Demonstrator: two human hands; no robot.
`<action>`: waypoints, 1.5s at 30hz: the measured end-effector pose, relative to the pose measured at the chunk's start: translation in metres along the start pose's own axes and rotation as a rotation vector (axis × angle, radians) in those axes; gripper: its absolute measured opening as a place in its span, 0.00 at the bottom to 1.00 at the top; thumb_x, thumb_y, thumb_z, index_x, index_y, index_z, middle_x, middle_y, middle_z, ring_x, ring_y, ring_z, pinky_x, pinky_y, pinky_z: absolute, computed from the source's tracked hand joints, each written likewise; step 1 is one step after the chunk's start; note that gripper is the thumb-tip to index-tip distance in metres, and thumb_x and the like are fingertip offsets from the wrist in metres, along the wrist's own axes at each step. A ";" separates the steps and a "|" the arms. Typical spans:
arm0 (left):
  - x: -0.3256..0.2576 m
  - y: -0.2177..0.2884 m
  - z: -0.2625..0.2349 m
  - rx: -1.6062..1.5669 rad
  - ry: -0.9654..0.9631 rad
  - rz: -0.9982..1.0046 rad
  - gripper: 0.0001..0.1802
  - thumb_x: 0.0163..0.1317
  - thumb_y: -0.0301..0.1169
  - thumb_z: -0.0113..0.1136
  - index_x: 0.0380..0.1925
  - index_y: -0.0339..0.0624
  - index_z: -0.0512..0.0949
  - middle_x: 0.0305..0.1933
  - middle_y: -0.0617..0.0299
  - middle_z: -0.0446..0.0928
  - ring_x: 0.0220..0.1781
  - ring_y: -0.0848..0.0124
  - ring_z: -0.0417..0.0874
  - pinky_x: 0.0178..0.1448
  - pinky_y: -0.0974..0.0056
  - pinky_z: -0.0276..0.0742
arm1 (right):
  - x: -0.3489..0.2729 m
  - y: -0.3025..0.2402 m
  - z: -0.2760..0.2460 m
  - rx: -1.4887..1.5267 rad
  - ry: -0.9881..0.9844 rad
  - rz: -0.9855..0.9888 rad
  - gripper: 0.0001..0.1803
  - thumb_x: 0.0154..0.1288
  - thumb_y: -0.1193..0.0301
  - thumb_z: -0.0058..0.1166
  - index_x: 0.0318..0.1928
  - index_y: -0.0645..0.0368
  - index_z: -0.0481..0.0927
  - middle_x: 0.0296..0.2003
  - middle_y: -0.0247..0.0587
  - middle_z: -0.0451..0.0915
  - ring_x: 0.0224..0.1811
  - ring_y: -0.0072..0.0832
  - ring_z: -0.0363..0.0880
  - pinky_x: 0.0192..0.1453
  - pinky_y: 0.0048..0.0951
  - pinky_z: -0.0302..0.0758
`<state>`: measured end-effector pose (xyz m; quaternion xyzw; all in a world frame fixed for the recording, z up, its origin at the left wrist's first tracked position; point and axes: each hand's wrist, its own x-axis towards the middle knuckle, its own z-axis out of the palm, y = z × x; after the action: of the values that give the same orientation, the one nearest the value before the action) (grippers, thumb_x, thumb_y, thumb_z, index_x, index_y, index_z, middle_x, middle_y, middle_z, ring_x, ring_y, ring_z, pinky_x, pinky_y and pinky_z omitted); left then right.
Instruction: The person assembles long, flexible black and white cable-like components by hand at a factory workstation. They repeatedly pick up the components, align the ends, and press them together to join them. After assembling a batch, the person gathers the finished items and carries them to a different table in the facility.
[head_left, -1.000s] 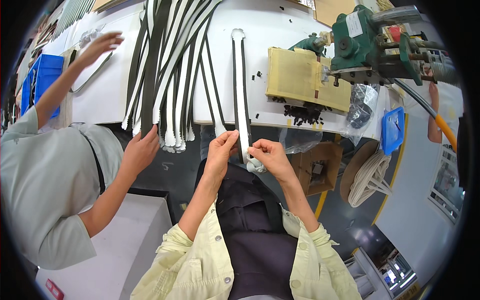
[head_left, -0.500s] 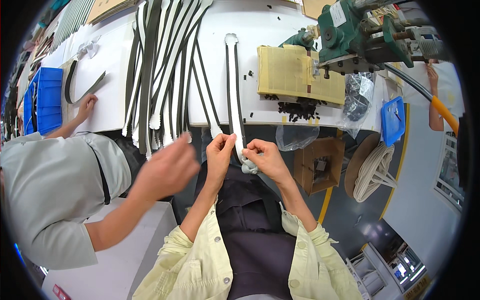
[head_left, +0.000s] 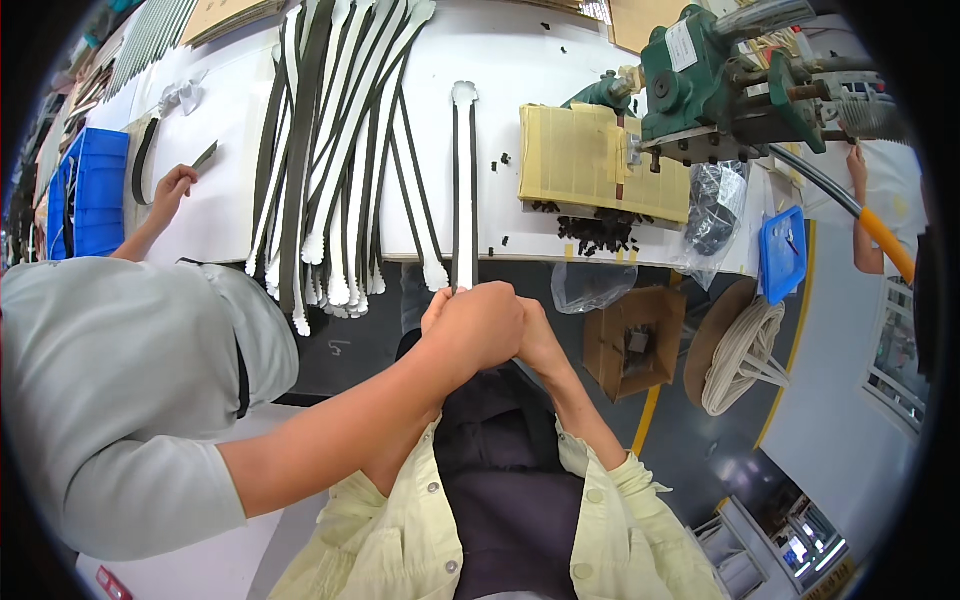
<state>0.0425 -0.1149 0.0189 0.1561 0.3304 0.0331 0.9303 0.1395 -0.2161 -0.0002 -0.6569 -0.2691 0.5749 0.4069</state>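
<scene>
A long white strip with black edges [head_left: 464, 190] lies on the table in front of me, its near end coming over the edge to my hands. My left hand [head_left: 433, 312] is closed at this near end, mostly covered by a co-worker's hand [head_left: 485, 325] that reaches across from the left. Just to the right is my right hand [head_left: 540, 340], its fingers hidden behind that same hand. What the three hands do at the strip's end cannot be seen.
Left of my strip, many similar strips [head_left: 345, 150] are piled. A co-worker [head_left: 150, 400] stands close at my left, another hand holding a dark strip. A green machine [head_left: 690, 80], a taped cardboard piece [head_left: 570, 155], small black pieces [head_left: 600, 232] and an open carton [head_left: 630, 345] are to the right.
The co-worker's near hand has moved right, onto my hands, and now covers the strip's near end. The grey-white bunched bit there is no longer visible.
</scene>
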 end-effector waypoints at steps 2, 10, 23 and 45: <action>-0.004 -0.013 -0.004 -0.361 -0.086 -0.008 0.10 0.63 0.36 0.54 0.28 0.44 0.78 0.31 0.65 0.77 0.39 0.70 0.77 0.42 0.65 0.74 | 0.003 0.007 0.005 -0.028 0.044 -0.034 0.09 0.54 0.76 0.60 0.37 0.65 0.80 0.29 0.34 0.82 0.32 0.13 0.73 0.33 0.23 0.72; -0.041 -0.036 -0.005 0.024 0.416 0.644 0.11 0.68 0.37 0.51 0.37 0.39 0.74 0.34 0.60 0.76 0.42 0.69 0.77 0.49 0.63 0.74 | -0.011 -0.010 -0.018 0.253 0.017 0.038 0.08 0.60 0.71 0.62 0.36 0.61 0.79 0.28 0.30 0.80 0.30 0.12 0.73 0.34 0.17 0.69; -0.070 -0.020 -0.057 -0.167 0.776 0.935 0.12 0.70 0.32 0.46 0.44 0.36 0.75 0.38 0.58 0.77 0.40 0.69 0.79 0.49 0.63 0.77 | -0.061 0.069 -0.068 0.656 0.301 0.254 0.08 0.67 0.65 0.55 0.35 0.56 0.74 0.25 0.33 0.78 0.22 0.22 0.78 0.21 0.22 0.73; -0.090 -0.013 -0.085 -0.102 1.032 1.124 0.09 0.71 0.31 0.48 0.44 0.41 0.76 0.41 0.65 0.76 0.42 0.79 0.74 0.49 0.69 0.69 | -0.027 0.040 -0.068 1.000 0.031 0.237 0.07 0.60 0.65 0.49 0.30 0.54 0.73 0.23 0.35 0.74 0.23 0.28 0.72 0.18 0.30 0.67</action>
<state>-0.0817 -0.1195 0.0070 0.2224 0.5921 0.5854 0.5072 0.1958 -0.2746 -0.0188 -0.4163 0.1212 0.6654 0.6076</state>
